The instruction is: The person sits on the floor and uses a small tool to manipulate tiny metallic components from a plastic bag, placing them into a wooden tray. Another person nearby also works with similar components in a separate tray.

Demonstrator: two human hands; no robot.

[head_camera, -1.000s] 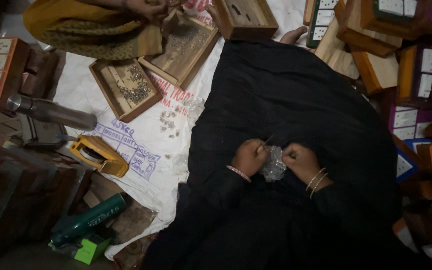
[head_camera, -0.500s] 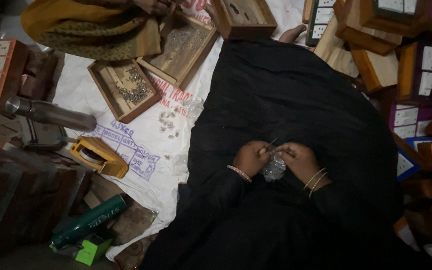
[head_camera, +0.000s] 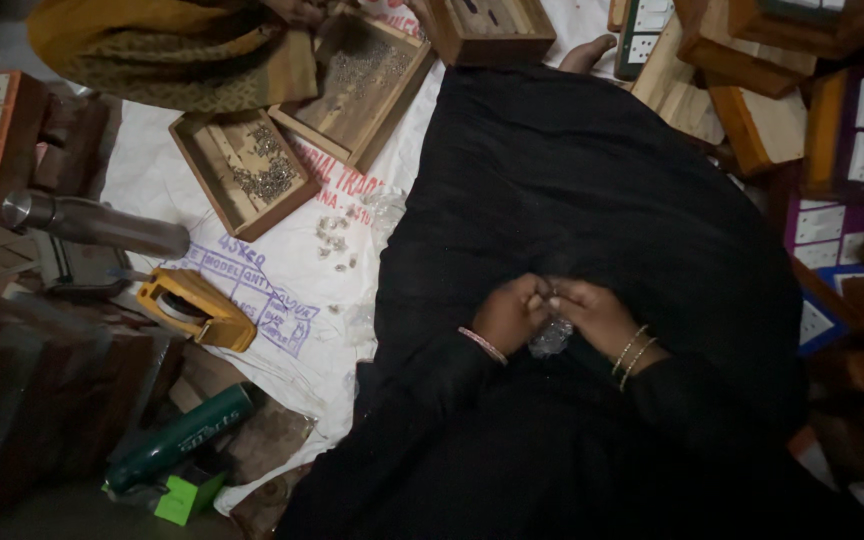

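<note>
My left hand (head_camera: 508,312) and my right hand (head_camera: 598,315) meet over my lap on a black garment (head_camera: 592,190). Between them they pinch a small clear plastic bag (head_camera: 550,338) that hangs just below the fingers. What the fingertips hold at the top of the bag is too small to tell. A pink bangle is on my left wrist and gold bangles on my right.
Wooden trays of small metal parts (head_camera: 252,172) (head_camera: 362,80) lie on a white printed sheet (head_camera: 282,290), with loose parts (head_camera: 337,238) beside them. A yellow tape dispenser (head_camera: 195,308), metal cylinder (head_camera: 92,222) and green bottle (head_camera: 177,438) sit left. Another person in yellow (head_camera: 167,45) sits beyond. Boxes (head_camera: 832,140) crowd the right.
My hands have shifted slightly on the plastic bag, fingers drawn closer together at its top. Nothing else has moved.
</note>
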